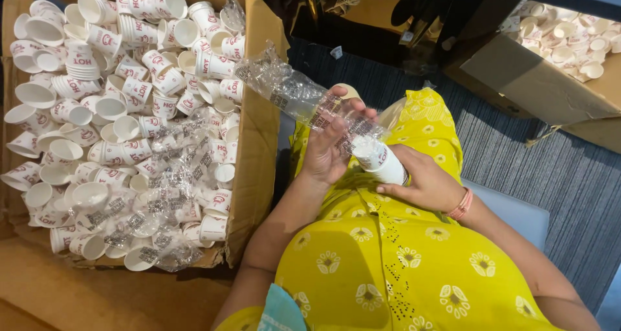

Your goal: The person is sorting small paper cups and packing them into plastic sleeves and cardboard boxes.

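Note:
My left hand [328,146] grips a long clear plastic sleeve [291,91] printed with dark marks, which stretches up and left over the box edge. My right hand [424,183] holds a short stack of white paper cups [381,161] with red print at the sleeve's lower end, the cups partly inside the plastic. Both hands are over my lap, which is covered by yellow flowered cloth. A pink bangle sits on my right wrist.
A large open cardboard box [255,150] at left holds several loose white paper cups [110,104] and crumpled clear sleeves [162,195]. A second cardboard box [537,85] with more cups stands at upper right. Grey striped carpet [556,169] lies to the right.

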